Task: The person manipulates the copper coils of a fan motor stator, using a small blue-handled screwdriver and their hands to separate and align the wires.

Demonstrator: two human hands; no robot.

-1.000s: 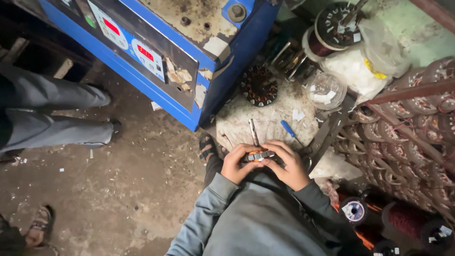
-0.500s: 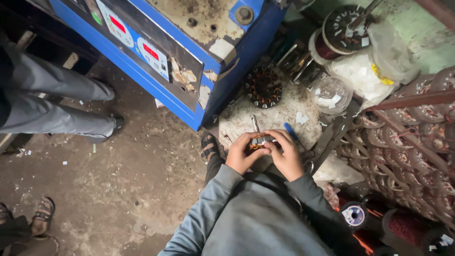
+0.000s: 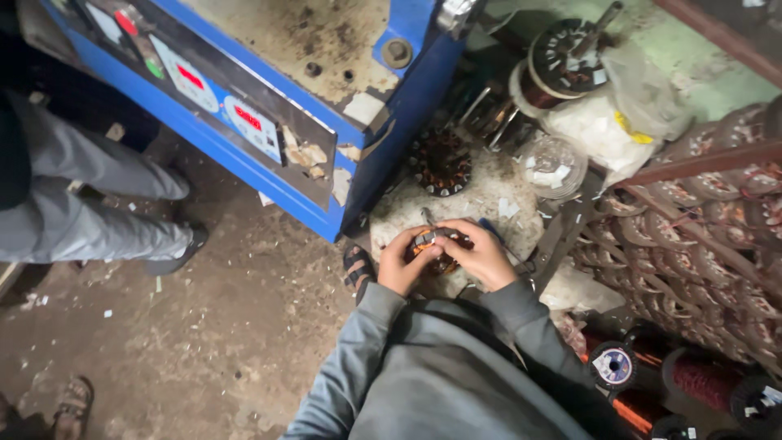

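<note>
Work piece: a small wound stator (image 3: pixel 434 248) sat between both hands, over the dusty work slab (image 3: pixel 505 191), at 6 o'clock from the bigger stator (image 3: pixel 441 161).
Left hand (image 3: pixel 401 262): fingers curled tight on the piece's left side.
Right hand (image 3: pixel 482 254): pinching its top edge — thumb underneath.
Doing it well: steadying it low, probably, with both grips firm — copper windings unsquashed.
</note>
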